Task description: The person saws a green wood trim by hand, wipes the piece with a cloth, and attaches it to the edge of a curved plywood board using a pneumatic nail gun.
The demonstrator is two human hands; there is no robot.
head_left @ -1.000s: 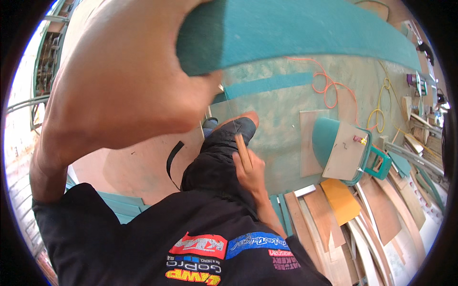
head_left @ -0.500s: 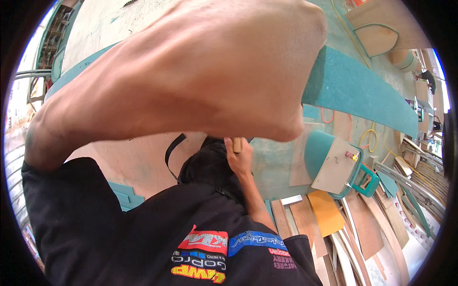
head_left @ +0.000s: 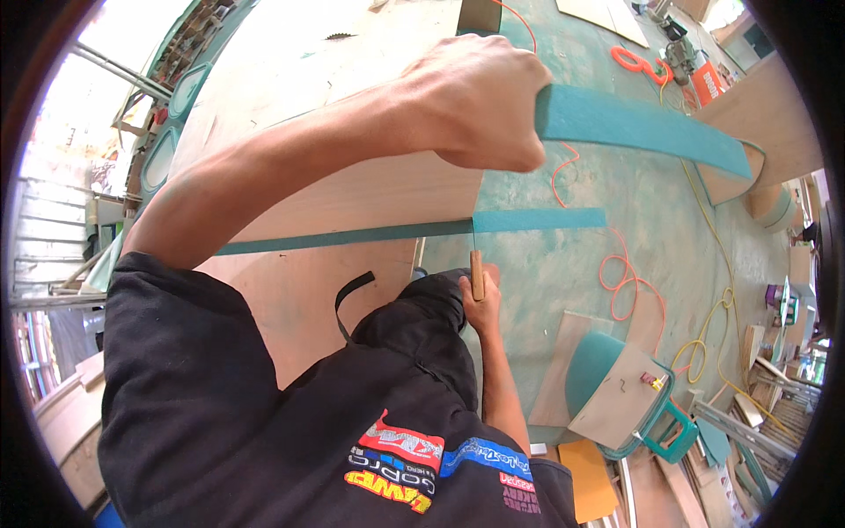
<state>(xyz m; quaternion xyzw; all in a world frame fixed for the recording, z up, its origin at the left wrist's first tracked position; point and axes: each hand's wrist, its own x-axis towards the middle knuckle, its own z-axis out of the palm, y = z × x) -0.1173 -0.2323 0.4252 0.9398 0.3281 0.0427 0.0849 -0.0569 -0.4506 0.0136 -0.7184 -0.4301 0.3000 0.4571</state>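
Left hand (head_left: 480, 110) clenched on a teal strip (head_left: 642, 128); right hand (head_left: 480, 304) gripping a wooden-handled blade (head_left: 476, 273) over plywood (head_left: 334, 290). Dusty green floor (head_left: 616, 185), orange cord (head_left: 620, 282).

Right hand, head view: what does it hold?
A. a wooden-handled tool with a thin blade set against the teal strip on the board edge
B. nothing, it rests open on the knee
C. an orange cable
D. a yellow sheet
A: the right hand is closed around a wooden-handled tool whose thin blade points up to the teal strip; the orange cable lies apart on the floor.
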